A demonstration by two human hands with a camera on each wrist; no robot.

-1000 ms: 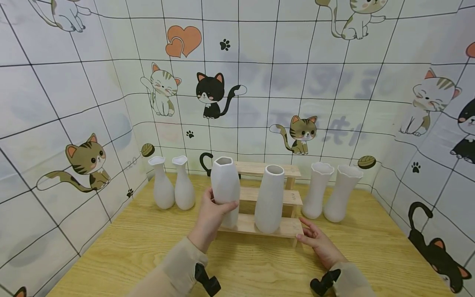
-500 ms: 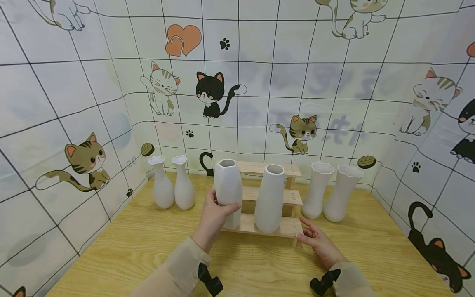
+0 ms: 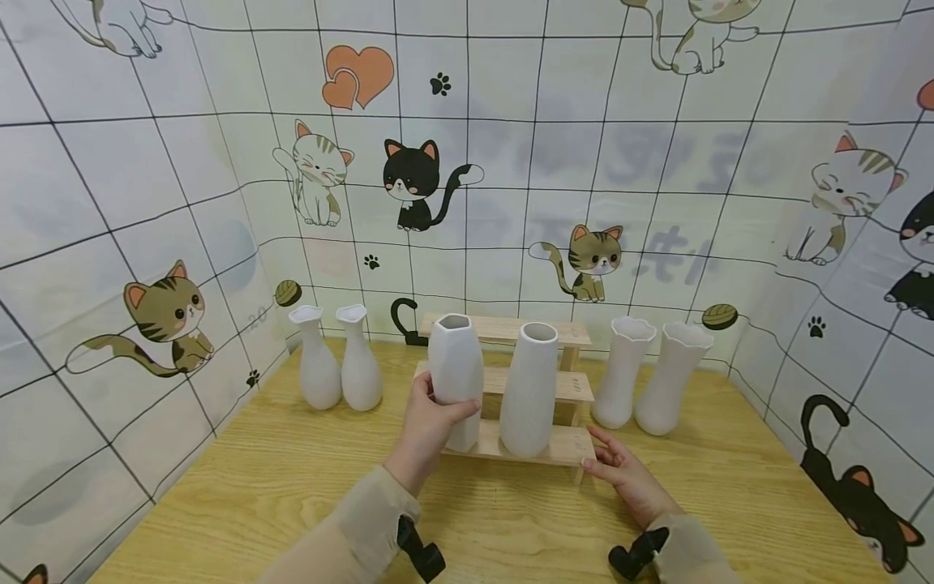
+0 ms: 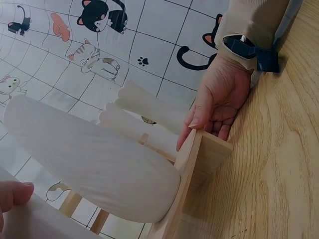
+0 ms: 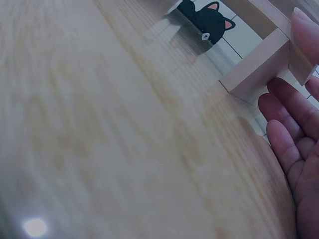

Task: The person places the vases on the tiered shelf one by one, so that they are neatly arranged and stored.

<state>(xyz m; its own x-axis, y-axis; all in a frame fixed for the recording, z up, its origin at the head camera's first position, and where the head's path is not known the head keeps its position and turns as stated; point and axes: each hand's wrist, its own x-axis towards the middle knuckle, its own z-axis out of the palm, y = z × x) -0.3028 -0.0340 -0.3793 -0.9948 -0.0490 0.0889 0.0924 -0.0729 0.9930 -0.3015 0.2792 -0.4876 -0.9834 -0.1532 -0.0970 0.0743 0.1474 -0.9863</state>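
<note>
My left hand (image 3: 426,434) grips a white faceted vase (image 3: 456,365), thumb across its front. The vase is upright over the left part of the bottom step of a wooden three-tier stand (image 3: 565,446); whether its base touches the step I cannot tell. Right beside it a smooth tapered white vase (image 3: 529,389) stands on that step, also large in the left wrist view as a white vase (image 4: 99,164). My right hand (image 3: 631,478) holds the stand's right end, its thumb (image 4: 200,112) at the step's edge. In the right wrist view its fingers (image 5: 284,134) curl beside the stand's leg (image 5: 259,64).
Two narrow-necked white vases (image 3: 319,369) (image 3: 361,369) stand on the wooden table (image 3: 292,478) left of the stand. Two white vases with scalloped rims (image 3: 620,381) (image 3: 667,389) stand at its right. A cat-printed cloth wall (image 3: 496,162) encloses the back and sides.
My left hand has shifted the faceted vase a little to the right, closer to the tapered vase. My right hand has stayed at the stand's end.
</note>
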